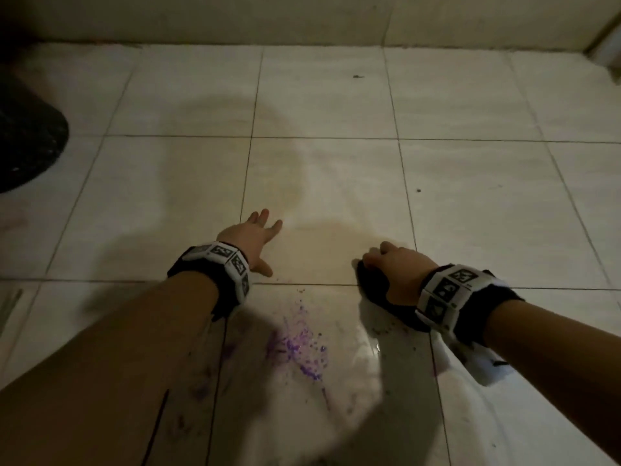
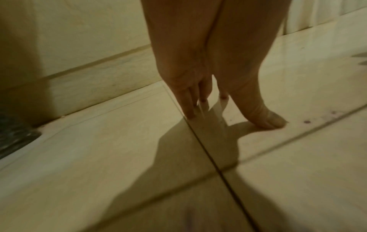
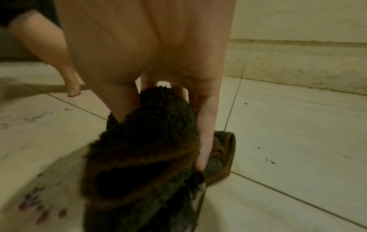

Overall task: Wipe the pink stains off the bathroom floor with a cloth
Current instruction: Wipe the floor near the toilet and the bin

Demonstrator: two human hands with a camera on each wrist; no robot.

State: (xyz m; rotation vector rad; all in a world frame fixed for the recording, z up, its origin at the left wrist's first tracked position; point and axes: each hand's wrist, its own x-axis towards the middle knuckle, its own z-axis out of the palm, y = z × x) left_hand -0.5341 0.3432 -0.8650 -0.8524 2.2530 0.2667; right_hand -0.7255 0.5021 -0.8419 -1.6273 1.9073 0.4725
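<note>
A splatter of pink-purple stains (image 1: 299, 344) lies on the pale floor tiles between my forearms, and shows as blurred pink spots (image 3: 39, 208) in the right wrist view. My right hand (image 1: 393, 264) grips a dark fuzzy cloth (image 1: 373, 284) (image 3: 147, 149) against the floor, up and to the right of the stains. My left hand (image 1: 258, 237) is spread flat on a tile, its fingertips (image 2: 190, 114) and thumb touching the floor; it holds nothing.
A tiled wall (image 1: 302, 18) runs along the far edge of the floor. A dark rounded object (image 1: 27, 142) sits at the far left. Small dark specks (image 1: 358, 76) dot the tiles beyond my hands. Wet sheen shows near my right wrist.
</note>
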